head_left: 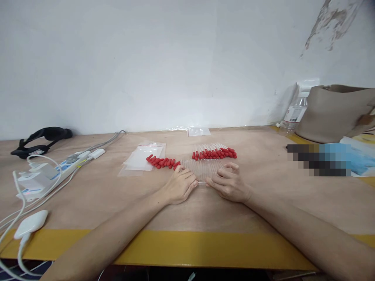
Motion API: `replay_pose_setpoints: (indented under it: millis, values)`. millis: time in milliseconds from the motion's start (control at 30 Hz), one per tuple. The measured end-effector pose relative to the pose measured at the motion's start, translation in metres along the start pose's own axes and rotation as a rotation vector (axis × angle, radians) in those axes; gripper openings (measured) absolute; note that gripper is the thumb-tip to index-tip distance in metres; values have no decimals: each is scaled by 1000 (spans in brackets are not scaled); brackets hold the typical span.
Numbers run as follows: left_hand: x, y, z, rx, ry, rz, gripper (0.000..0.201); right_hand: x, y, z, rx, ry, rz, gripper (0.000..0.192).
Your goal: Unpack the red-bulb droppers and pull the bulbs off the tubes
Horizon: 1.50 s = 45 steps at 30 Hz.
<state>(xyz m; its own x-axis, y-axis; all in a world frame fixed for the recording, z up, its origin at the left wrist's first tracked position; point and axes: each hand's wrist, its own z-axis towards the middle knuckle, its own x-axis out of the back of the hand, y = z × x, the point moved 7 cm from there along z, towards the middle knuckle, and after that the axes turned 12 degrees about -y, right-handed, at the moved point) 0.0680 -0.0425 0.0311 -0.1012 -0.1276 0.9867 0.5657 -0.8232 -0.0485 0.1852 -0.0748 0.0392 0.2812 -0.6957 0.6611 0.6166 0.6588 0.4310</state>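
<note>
Your left hand (179, 186) and right hand (228, 183) press curled fingers from both sides on the clear glass droppers (202, 168) (tubes pointing toward you, equally near both) mid-bench (102, 195)

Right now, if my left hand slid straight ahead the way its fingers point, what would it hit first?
Your left hand points up and right, its fingertips already on the clear glass pipette tubes. Pushing on, it would shove those first, then probably reach the far row of red bulbs, though depth is hard to judge.
</note>
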Motion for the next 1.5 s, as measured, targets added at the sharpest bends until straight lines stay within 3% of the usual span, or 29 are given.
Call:
replay_pose_setpoints:
  millis: [233,333,400,500,600,733,833,967,1100,1200,1300,1400,1500]
  values:
    - [1,3,-4,17,-15,-67,30,7,3,-4,26,25,-6,15]
    - [6,-8,-8,89,20,-41,31,11,13,-6,-37,21,33,13]
    - [17,-31,-15,228,94,-36,34,10,29,-10,-167,8,84,11]
    - [40,-83,-34,509,201,-93,35,4,61,-20,-459,-51,147,15]
    - [57,-136,-56,754,313,-149,29,-11,89,-33,-775,-246,171,23]
    - [45,-184,-72,967,297,-272,26,-32,103,-51,-1038,-569,250,27]
    - [30,-198,-76,1005,266,-291,22,-38,103,-56,-1092,-673,270,29]
    - [26,-202,-84,1035,275,-279,25,-44,101,-56,-1115,-723,268,29]
    - [46,-186,-79,1012,373,-189,28,-48,96,-52,-1100,-727,297,31]
    - [55,-158,-48,793,384,-134,24,-48,93,-49,-1069,-680,317,33]
    - [47,-129,-6,597,274,-122,18,-48,93,-50,-1053,-641,356,35]
    - [27,-118,31,599,116,-194,18,-50,96,-54,-1050,-612,376,39]
    - [13,-114,58,621,53,-251,22,-50,102,-58,-1060,-589,383,43]
